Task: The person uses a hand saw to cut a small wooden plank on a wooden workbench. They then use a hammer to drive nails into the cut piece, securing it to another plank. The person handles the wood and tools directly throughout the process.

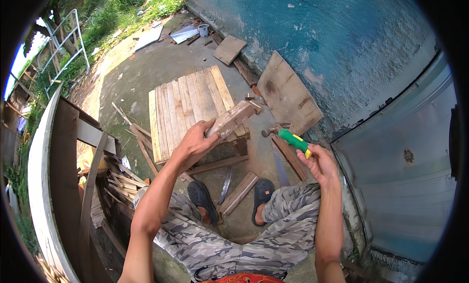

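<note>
My left hand [196, 140] grips one end of a thick, worn wooden block [233, 119], which is raised and points away to the right. In my right hand [322, 164] is a hammer [294, 138], held by the yellow end of its green handle, its dark head toward the left. Hammer head and block are apart. Just beyond the block stands a low slatted wooden tabletop [188, 102] made of pale boards side by side. Part of its near right corner is hidden by the block.
Between my shoes lie a short wooden beam [239, 193] and a thin metal blade [225, 185]. A square board [288, 91] leans on the blue wall [342, 43]. Scrap wood [124, 181] is piled left; a metal sheet door [400, 161] stands right.
</note>
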`<state>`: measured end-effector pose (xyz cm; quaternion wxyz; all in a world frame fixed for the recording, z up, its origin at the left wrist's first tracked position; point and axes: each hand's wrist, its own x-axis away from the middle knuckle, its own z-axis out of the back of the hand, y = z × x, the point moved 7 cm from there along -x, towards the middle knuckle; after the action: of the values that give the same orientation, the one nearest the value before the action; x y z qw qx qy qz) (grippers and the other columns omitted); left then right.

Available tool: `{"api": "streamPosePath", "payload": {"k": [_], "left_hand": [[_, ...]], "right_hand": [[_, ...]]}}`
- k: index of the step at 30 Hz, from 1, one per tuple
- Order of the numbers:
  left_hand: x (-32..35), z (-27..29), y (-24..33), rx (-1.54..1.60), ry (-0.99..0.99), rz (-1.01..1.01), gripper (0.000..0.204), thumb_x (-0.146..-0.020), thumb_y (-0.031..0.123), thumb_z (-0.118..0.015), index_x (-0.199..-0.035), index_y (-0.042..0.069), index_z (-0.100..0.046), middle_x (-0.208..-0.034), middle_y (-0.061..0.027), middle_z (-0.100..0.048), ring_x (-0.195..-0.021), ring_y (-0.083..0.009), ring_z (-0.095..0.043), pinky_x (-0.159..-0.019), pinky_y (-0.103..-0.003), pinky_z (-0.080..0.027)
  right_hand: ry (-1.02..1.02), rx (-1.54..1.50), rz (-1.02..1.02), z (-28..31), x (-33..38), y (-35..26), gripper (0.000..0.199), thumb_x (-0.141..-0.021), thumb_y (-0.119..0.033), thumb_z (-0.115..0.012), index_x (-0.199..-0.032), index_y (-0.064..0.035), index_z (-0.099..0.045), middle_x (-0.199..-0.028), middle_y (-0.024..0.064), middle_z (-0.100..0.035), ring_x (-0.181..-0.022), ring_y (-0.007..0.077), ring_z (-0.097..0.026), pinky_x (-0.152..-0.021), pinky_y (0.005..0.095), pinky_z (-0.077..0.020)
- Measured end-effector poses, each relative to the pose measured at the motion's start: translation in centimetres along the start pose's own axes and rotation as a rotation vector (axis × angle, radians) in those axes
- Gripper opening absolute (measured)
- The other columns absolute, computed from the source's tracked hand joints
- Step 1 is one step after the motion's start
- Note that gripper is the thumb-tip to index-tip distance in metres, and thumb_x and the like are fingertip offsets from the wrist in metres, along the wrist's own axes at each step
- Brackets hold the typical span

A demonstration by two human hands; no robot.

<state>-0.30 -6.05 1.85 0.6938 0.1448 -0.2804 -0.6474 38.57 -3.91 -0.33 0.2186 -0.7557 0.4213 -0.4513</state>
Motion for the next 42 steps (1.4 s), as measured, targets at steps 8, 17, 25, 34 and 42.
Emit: {"api": "streamPosePath", "payload": {"k": [8, 17, 25, 34, 42], "left_hand": [[-3.4, -1.6, 1.4, -0.127, -0.071, -0.328, 0.054, -0.096, 0.029, -0.046, -0.138, -0.002, -0.058, -0.131, -0.0298, -0.061, -0.125, -0.0441, -0.057, -0.11, -0.047, -0.043], [-5.2, -0.7, 0.9, -0.377, -0.025, -0.134, 0.046, -0.103, 0.041, -0.043, -0.112, 0.004, -0.068, -0.116, -0.0263, -0.068, -0.108, -0.0386, -0.065, -0.09, -0.05, -0.053], [-3.1, -1.1, -0.2, -0.367, 0.055, -0.092, 0.069, -0.09, 0.061, -0.063, -0.117, -0.001, -0.053, -0.107, -0.026, -0.066, -0.097, -0.0438, -0.067, -0.083, -0.052, -0.055], [-3.3, -1.5, -0.6, -0.288, 0.075, -0.184, 0.06, -0.09, 0.052, -0.067, -0.113, -0.002, -0.053, -0.107, -0.0251, -0.067, -0.099, -0.0437, -0.067, -0.083, -0.051, -0.055], [-3.4, -1.4, -0.6, -0.284, 0.063, -0.191, 0.057, -0.091, 0.05, -0.066, -0.113, -0.001, -0.054, -0.105, -0.0241, -0.066, -0.098, -0.0423, -0.067, -0.083, -0.05, -0.055]], "right_hand": [[-0.325, -0.127, -0.136, -2.4, 3.2, 4.9, 0.063, -0.076, 0.01, -0.058, -0.138, 0.0006, -0.05, -0.101, 0.0133, -0.067, -0.082, 0.0211, -0.068, -0.078, 0.0415, -0.0595], [0.017, 0.414, 0.138, -1.1, -0.2, 6.8, 0.03, -0.095, -0.01, -0.064, -0.123, -0.003, -0.057, -0.086, 0.0073, -0.066, -0.063, 0.0105, -0.061, -0.051, 0.0269, -0.0493], [-0.089, 0.551, 0.698, -9.2, -1.2, 5.2, 0.023, -0.099, -0.016, -0.066, -0.117, -0.0017, -0.059, -0.081, 0.0011, -0.061, -0.065, 0.0065, -0.058, -0.057, 0.0239, -0.0475], [0.07, 0.929, 0.918, -15.4, -3.5, 5.1, 0.031, -0.093, -0.021, -0.071, -0.112, 0.0017, -0.061, -0.082, 0.013, -0.064, -0.07, 0.0208, -0.06, -0.068, 0.0371, -0.0501], [0.052, 0.747, 0.995, -16.3, -1.2, 1.2, 0.032, -0.1, -0.022, -0.067, -0.122, -0.0029, -0.056, -0.075, 0.0002, -0.058, -0.052, 0.005, -0.048, -0.048, 0.0238, -0.0398]]}}
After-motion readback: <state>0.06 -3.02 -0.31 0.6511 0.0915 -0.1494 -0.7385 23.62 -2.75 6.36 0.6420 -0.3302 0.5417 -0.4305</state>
